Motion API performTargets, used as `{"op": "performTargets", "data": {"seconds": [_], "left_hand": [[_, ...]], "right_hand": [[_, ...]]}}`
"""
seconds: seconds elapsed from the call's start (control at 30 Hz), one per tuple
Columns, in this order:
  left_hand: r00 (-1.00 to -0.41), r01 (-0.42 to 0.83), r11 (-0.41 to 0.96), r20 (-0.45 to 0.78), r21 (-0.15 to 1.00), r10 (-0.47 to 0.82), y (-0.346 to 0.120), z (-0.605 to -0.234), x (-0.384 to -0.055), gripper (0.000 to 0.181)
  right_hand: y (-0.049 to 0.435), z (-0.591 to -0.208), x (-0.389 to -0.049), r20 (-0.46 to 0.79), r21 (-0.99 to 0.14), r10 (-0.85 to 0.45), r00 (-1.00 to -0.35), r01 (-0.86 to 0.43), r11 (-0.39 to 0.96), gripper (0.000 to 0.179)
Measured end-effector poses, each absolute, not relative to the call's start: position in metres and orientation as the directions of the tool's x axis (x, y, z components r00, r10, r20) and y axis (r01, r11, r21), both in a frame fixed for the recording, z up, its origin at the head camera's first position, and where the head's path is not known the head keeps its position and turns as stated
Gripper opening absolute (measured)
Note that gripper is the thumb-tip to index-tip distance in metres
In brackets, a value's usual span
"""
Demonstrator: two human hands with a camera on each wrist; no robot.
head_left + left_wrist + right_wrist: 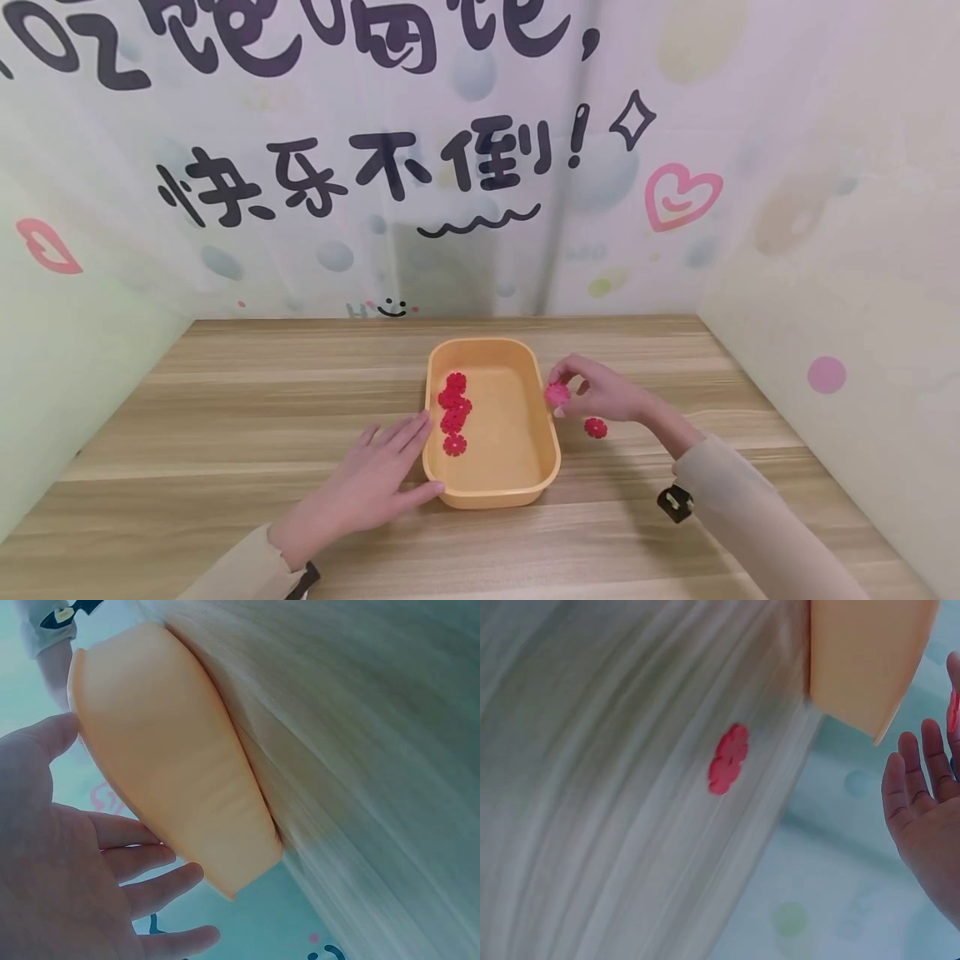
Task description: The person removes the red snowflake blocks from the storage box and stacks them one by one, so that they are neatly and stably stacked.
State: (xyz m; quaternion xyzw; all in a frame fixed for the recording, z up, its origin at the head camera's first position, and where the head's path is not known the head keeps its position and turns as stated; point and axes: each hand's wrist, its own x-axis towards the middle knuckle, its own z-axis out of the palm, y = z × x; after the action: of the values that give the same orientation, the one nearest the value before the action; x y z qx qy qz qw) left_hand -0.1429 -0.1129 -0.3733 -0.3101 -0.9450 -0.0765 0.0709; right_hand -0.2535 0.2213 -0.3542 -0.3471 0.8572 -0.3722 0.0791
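An orange rectangular tray [498, 498] with rounded corners stands on the wooden table. Inside it, along the left side, lie several red flower-shaped pieces [454, 445], some overlapping. My left hand [367, 479] rests against the tray's left side, its fingers extended and the thumb touching the rim near the front corner; the left wrist view shows those fingers [161, 889] spread along the rim. Just beyond the tray's right rim, my right hand [606, 392] pinches a pink flower-shaped piece [557, 394] between thumb and fingertips. Below that hand, another red flower-shaped piece [596, 427] lies on the table.
The wooden table [300, 367] reaches back to a white printed curtain [465, 267] with dark lettering. Pale walls [832, 275] close off both sides. A black strap device [676, 503] sits on the right wrist.
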Motion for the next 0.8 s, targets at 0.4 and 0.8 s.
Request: {"op": "performTargets", "data": {"seconds": [0.4, 0.8], "left_hand": [[-0.795, 0.600, 0.793, 0.187, 0.106, 0.577, -0.113, -0.374, -0.143, 0.076], [-0.795, 0.599, 0.795, 0.192, 0.099, 0.575, -0.113, -0.376, -0.144, 0.076]], "right_hand": [[0.253, -0.364, -0.236, 0.092, -0.718, -0.615, -0.783, -0.480, 0.504, 0.030], [0.281, -0.395, -0.246, 0.067, -0.709, -0.628, -0.775, -0.480, 0.517, 0.028]]}}
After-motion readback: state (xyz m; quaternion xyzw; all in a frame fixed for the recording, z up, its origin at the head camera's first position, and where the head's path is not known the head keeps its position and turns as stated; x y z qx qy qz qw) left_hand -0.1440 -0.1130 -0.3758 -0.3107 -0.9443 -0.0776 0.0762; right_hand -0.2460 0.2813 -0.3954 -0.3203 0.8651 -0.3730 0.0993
